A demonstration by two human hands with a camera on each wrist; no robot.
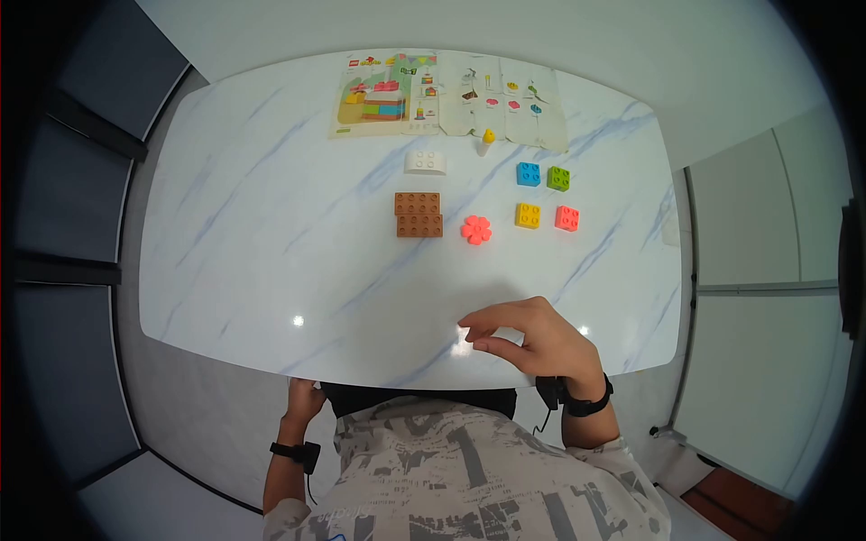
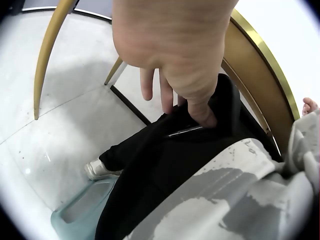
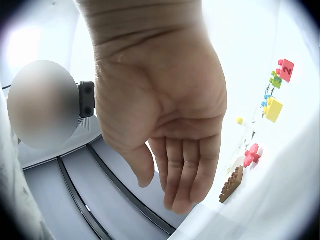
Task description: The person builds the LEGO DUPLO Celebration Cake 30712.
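My right hand [image 1: 537, 338] is over the table's front part, fingers loosely bent and holding nothing; its palm [image 3: 165, 100] shows in the right wrist view. Beyond it lie a coral flower piece [image 1: 476, 230] and two brown bricks [image 1: 419, 226]. To the right are a yellow brick [image 1: 528, 215], a coral brick [image 1: 567, 218], a blue brick [image 1: 529, 174] and a green brick [image 1: 558, 178]. Below the table edge, my left hand [image 1: 305, 401] hangs beside the body. Its thumb touches the black trousers [image 2: 145, 155] in the left wrist view, fingers hanging relaxed.
A white brick [image 1: 425, 162] and a small white piece with a yellow top [image 1: 487, 141] stand farther back. Behind them an unfolded picture sheet [image 1: 379, 117] lies on the marbled table [image 1: 244, 225]. A pale blue-green object [image 2: 82, 215] is near the floor.
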